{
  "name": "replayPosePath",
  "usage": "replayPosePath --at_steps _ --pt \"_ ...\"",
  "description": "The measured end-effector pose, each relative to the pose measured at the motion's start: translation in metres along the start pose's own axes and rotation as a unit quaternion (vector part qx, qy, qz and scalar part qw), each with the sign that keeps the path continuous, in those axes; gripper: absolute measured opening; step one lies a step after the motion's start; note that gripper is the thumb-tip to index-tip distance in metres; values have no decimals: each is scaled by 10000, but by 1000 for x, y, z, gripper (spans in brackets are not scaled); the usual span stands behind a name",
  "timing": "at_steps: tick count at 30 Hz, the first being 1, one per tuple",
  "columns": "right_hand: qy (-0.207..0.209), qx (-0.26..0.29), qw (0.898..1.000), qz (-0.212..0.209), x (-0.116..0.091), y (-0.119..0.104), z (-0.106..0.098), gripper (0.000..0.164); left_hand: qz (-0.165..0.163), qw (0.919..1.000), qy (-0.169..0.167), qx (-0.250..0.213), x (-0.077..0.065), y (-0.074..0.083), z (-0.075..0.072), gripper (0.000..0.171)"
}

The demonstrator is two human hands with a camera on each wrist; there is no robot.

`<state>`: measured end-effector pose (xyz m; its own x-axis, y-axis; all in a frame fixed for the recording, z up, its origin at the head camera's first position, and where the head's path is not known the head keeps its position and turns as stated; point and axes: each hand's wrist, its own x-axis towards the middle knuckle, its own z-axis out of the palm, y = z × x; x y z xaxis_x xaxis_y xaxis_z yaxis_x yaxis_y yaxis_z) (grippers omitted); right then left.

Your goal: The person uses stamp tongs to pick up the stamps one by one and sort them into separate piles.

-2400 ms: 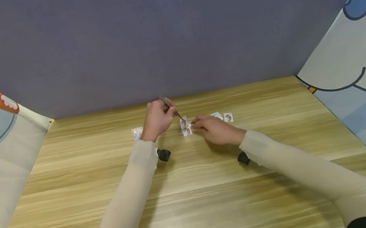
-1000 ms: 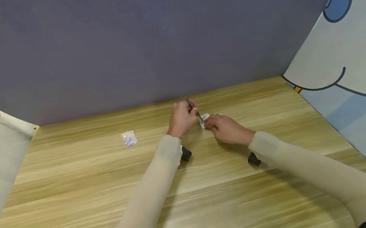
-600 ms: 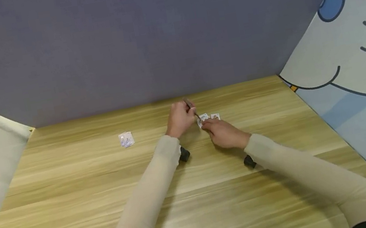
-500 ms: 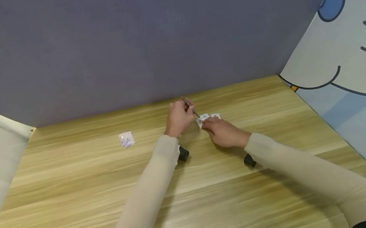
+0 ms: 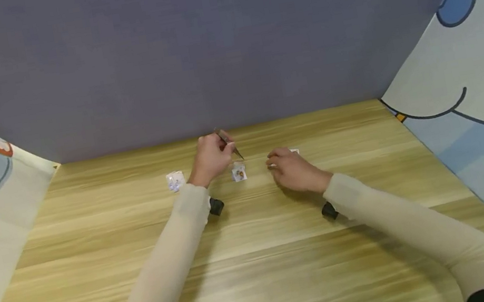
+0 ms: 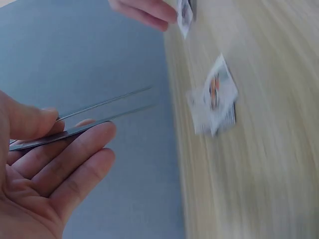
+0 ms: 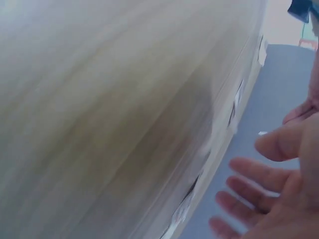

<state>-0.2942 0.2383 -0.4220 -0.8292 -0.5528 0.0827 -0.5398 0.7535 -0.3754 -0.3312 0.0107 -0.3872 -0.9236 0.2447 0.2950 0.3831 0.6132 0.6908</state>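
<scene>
My left hand (image 5: 212, 158) holds metal tweezers (image 6: 75, 130) between thumb and fingers. The two tips stand apart in the left wrist view, with nothing visible between them. Just below the tips in the head view lies a small pile of white squares (image 5: 239, 173) with a printed figure; in the left wrist view these squares (image 6: 217, 97) overlap. To the right, my right hand (image 5: 295, 169) hovers low over the table, fingers loosely bent. In the right wrist view, the right hand (image 7: 276, 189) has thumb and fingers apart, gripping nothing. A white bit (image 5: 272, 166) shows at its fingertips.
Another group of white squares (image 5: 175, 180) lies to the left of my left hand. One more white square (image 5: 295, 151) peeks out behind the right hand. A grey-blue panel (image 5: 215, 48) rises at the back edge of the wooden table (image 5: 263, 275).
Over the last half second my left hand has carried the tweezers leftward, away from the squares at my right fingertips. The middle pile, hidden before, is now visible. The head view has shifted slightly.
</scene>
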Motion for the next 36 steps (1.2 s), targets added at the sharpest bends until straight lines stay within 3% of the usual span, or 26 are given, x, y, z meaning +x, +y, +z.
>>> replayPosePath --at_steps 3,7,14,21,30,36 --pt "25 205 9984 -521 4 -11 4 29 -45 9999 -73 113 -1 -4 -5 9" --pt "-257 266 9944 -993 10 -22 13 31 -53 9991 -198 369 -2 -8 -6 9" --pt "-669 -32 9936 -905 14 -32 19 33 -201 9988 -271 347 -6 -14 -4 4" --pt "-713 -72 9936 -876 13 -37 17 35 -169 9986 -263 433 -8 -20 -1 4" --pt "-702 -71 9935 -898 15 -37 19 36 -293 9984 -366 321 -10 -13 -7 5" --pt "-709 -106 9934 -896 18 -38 21 36 -77 9987 -375 347 -11 -12 -6 4"
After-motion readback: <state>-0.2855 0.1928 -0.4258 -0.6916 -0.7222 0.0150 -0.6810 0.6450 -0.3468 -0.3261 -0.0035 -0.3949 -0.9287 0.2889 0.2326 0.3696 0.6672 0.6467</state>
